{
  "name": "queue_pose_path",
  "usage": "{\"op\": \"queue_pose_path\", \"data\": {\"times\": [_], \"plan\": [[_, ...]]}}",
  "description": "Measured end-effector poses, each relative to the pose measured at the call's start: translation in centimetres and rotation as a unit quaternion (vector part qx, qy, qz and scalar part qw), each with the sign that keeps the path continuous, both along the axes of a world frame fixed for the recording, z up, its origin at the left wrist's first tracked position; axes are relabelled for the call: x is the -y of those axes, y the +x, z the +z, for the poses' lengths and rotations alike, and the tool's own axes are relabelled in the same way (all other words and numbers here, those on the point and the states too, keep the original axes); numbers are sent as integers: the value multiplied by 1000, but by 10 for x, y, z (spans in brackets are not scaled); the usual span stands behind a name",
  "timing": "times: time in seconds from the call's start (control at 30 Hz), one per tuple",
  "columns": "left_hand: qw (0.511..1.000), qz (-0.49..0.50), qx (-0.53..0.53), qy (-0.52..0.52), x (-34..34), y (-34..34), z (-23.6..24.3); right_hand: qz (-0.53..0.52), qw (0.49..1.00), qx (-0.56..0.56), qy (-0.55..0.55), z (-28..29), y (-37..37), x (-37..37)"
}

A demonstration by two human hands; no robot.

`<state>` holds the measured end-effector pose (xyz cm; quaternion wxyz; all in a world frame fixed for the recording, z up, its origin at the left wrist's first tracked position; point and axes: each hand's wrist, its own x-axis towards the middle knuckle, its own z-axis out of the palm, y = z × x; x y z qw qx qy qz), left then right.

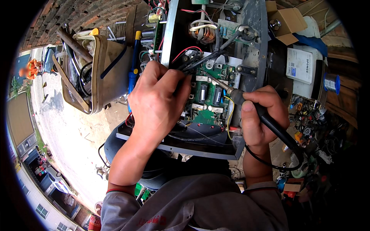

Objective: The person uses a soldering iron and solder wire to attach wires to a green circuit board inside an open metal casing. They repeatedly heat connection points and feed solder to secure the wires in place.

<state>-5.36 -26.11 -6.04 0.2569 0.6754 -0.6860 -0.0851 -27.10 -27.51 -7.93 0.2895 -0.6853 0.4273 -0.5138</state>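
In front of me lies an opened metal chassis (252, 69) with a green circuit board (206, 115) inside. My right hand (266, 115) grips a soldering iron (236, 94) by its black handle; the tip slants up-left over the board's upper part. Whether the tip touches the board, I cannot tell. Beside the board's upper left, my left hand (156, 94) is closed in a pinch next to thick black cables (208, 57). What its fingertips hold is hidden. A copper-wound coil (206, 35) sits farther back in the chassis.
At the left stands a beige tool bucket (98, 73) packed with tools, with a blue screwdriver (132, 79) beside it. To the right are an open cardboard box (291, 25), a white box (299, 65), a solder spool (331, 83) and heaped parts. A person in orange (32, 69) is far left.
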Motion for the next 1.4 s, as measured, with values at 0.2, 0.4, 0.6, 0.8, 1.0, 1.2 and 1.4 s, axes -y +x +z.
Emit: {"op": "queue_pose_path", "data": {"times": [0.2,0.4,0.6,0.8,1.0,1.2,1.4], "plan": [[1000,-4,22,-14,1,-1,-2,0,1000,3,-1,0,0,0],[1000,-2,23,-17,2,-3,-1,-2,1000,-7,-4,-2,-1,0],[997,-5,-75,4,-1,5,6,-1,1000,-1,4,-1,0,-1],[903,33,-407,132,-12,23,31,-3,1000,3,-2,-4,-1,-1],[829,12,-521,201,-15,28,31,-5,1000,13,-9,-4,0,0],[820,34,-535,200,-10,28,37,0,1000,9,-9,-2,0,2],[893,45,-406,187,-9,26,33,5,1000,13,-7,-3,0,2]]}}
